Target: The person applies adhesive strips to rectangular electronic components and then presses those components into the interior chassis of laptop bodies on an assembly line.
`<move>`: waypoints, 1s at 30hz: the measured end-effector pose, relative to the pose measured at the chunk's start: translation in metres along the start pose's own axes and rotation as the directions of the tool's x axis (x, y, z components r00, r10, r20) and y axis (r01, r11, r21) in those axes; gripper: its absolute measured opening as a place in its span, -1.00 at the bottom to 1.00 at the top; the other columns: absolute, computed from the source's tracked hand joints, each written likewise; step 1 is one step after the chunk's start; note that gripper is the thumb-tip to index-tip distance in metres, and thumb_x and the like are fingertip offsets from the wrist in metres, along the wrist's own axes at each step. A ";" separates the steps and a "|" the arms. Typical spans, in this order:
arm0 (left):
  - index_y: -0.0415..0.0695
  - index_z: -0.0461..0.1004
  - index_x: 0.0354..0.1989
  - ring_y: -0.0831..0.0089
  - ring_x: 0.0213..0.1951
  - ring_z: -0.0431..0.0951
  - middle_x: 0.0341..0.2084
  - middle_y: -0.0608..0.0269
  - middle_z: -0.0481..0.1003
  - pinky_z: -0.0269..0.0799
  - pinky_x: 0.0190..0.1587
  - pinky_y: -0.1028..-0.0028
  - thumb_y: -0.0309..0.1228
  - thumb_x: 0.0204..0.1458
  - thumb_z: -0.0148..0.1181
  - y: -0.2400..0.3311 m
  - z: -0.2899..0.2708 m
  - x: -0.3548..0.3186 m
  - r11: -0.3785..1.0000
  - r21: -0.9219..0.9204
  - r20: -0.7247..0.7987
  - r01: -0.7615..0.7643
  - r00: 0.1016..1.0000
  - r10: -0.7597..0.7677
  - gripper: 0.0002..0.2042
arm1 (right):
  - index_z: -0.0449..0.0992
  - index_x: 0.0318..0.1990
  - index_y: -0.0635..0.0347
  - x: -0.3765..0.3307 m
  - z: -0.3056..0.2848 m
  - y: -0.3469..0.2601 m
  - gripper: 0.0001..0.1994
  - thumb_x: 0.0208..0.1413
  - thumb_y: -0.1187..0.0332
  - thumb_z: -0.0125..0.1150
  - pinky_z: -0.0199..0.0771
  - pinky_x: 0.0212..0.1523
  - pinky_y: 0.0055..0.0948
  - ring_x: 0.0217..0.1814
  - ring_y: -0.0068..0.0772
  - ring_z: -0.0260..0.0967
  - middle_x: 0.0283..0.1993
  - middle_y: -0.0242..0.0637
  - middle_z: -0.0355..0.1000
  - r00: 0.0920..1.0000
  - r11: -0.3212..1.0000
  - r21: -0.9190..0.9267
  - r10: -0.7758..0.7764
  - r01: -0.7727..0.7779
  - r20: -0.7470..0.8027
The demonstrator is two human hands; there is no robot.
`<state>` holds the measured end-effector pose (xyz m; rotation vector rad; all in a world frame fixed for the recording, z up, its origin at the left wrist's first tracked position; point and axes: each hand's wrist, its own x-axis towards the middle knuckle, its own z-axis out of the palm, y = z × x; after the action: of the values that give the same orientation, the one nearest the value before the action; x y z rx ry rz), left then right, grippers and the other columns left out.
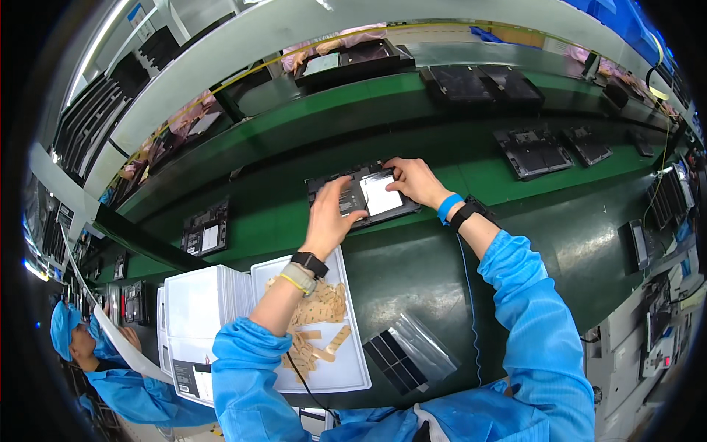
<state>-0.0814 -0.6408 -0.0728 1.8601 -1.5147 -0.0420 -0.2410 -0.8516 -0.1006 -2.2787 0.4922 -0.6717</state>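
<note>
In front of me lies an opened flat black electronic device (352, 193), with dark inner parts and a bright white rectangular panel (381, 194) on its right half. My left hand (329, 217) rests over the device's left part, thumb and fingers apart, with nothing seen in it. At the device's far right corner is my right hand (417, 182), its fingers bent and its thumb beside the white panel's edge. Those fingertips are close together; what they pinch is too small to make out. Both wrists wear dark bands.
A white tray (357, 361) of tan paper strips (320, 306) sits near my left forearm, beside stacked white trays (195, 295). A clear bag with black pieces (401, 357) and a blue cord (471, 317) lie nearer me. More devices (532, 152) line the green belt (464, 173). A co-worker (125, 376) is at left.
</note>
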 end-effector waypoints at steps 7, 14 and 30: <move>-0.30 0.17 0.45 -0.06 0.41 0.28 0.38 -0.12 0.30 0.25 0.45 0.12 -0.09 -0.44 0.76 -0.037 -0.001 -0.004 0.960 0.222 0.179 0.170 0.961 -0.212 0.21 | 0.60 0.04 0.34 0.006 0.003 0.004 -0.55 -0.03 0.39 0.52 0.57 -0.12 -0.13 -0.22 0.03 0.57 -0.33 -0.08 0.57 0.996 1.000 0.013 -0.006 0.005 0.093; -0.34 0.32 0.37 0.02 0.33 0.36 0.25 -0.05 0.39 0.35 0.39 0.19 -0.10 -0.47 0.76 -0.044 -0.004 0.003 0.950 0.298 0.216 0.091 0.963 -0.160 0.13 | 0.48 0.24 0.25 -0.004 -0.004 0.008 -0.27 -0.11 0.17 0.63 0.42 0.34 -0.11 0.34 0.13 0.34 0.34 0.09 0.29 0.973 0.963 -0.189 -0.163 0.193 0.164; -0.26 0.44 0.29 0.03 0.32 0.33 0.27 -0.03 0.35 0.31 0.39 0.13 0.08 -0.54 0.73 -0.063 -0.020 0.002 0.926 0.375 0.255 0.042 0.956 -0.147 0.10 | 0.26 0.39 0.34 0.001 0.007 0.006 0.13 -0.28 -0.14 0.70 0.14 0.55 0.06 0.60 0.37 -0.06 0.53 0.23 0.02 0.890 0.879 -0.256 -0.311 0.403 0.335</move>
<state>-0.0186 -0.6297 -0.0914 2.3060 -1.7104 -0.0736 -0.2370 -0.8528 -0.1091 -2.7588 0.0286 -0.4458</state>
